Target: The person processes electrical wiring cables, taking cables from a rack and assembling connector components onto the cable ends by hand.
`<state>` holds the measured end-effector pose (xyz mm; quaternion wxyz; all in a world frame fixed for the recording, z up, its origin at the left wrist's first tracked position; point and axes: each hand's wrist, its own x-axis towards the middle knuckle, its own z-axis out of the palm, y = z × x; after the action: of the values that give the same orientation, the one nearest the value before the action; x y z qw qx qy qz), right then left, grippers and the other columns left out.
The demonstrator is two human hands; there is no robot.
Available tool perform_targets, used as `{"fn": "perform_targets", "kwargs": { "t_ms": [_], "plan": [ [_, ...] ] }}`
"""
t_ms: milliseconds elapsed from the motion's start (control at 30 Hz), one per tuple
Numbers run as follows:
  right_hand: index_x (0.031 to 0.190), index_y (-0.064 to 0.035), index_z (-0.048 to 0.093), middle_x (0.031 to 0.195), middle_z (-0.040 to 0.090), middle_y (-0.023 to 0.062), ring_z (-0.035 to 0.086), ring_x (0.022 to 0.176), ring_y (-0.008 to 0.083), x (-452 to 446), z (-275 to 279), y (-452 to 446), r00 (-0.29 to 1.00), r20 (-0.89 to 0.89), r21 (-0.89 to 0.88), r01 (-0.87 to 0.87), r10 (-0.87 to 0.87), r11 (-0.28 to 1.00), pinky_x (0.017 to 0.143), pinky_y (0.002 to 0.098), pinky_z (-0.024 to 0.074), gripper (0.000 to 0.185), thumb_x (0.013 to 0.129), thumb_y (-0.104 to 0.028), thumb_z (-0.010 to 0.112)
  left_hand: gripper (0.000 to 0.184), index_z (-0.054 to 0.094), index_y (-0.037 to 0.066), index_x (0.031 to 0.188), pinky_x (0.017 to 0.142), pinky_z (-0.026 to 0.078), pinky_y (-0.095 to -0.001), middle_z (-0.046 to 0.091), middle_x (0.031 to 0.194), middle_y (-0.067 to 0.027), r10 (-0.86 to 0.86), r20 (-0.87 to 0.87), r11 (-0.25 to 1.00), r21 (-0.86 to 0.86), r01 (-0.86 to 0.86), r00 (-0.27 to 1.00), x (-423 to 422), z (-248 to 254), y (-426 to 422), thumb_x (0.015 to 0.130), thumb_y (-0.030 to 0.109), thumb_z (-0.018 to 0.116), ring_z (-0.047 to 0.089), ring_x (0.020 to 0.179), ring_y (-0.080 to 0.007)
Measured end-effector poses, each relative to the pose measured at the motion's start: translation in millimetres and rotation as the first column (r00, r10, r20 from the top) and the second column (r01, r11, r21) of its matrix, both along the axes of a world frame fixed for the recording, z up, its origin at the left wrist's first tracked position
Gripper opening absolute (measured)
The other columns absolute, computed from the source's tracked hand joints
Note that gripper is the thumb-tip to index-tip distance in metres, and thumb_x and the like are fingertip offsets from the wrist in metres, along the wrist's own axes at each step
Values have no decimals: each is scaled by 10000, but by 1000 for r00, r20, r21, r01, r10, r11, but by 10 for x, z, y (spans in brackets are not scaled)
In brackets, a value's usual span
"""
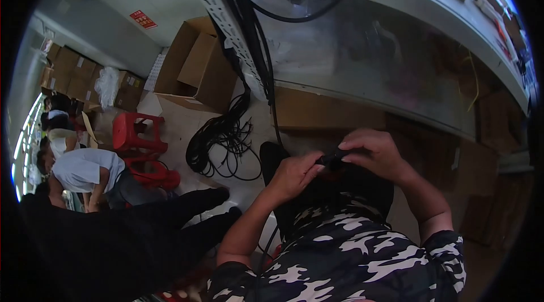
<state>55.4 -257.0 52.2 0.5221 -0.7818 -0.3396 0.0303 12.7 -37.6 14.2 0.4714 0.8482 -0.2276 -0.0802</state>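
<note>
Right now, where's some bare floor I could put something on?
A small bare patch of floor shows between the red stool and the black cable pile, below the open cardboard box in the picture. It's crowded at the pile and by the bending person.

I watch through one head-worn camera, facing forward and down from above the left hand (296,176) and right hand (374,152), quite near.

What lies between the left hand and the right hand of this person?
In the head view, a small black piece lies there, held by the fingers of both the left hand and the right hand.
</note>
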Motion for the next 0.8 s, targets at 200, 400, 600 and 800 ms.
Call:
{"fn": "perform_targets", "kwargs": {
  "t_ms": [200,400,600,800],
  "plan": [
    [881,-65,611,844,604,88,585,796,240,-57,-197,-33,997,50,7,-66,65,998,678,306,470,251,642,-45,687,190,485,55,991,599,424,-375,537,792,-155,-94,-25,994,53,95,995,-17,27,-13,859,188,456,536,718,-345],
    [846,-75,594,834,608,66,578,750,247,24,-270,-116,978,148,-71,-140,149,988,640,329,458,206,659,-83,679,176,487,47,961,582,427,-377,539,752,-145,-103,13,991,82,102,995,-3,-3,-101,834,169,489,542,695,-329],
    [850,-67,593,769,603,72,578,726,250,-11,-212,-187,962,-258,-141,-132,93,981,621,327,454,210,673,-130,685,157,498,58,931,550,427,-375,541,687,-118,-106,262,969,246,39,959,5,-1,-182,800,139,522,545,638,-310],
    [865,-58,582,865,600,59,571,775,231,-22,-392,-211,940,241,-39,-241,243,970,667,326,431,188,711,-142,649,187,506,55,950,570,438,-375,557,723,-125,-151,58,981,129,142,987,-16,-74,-143,798,160,535,554,663,-310]
  ]
}}
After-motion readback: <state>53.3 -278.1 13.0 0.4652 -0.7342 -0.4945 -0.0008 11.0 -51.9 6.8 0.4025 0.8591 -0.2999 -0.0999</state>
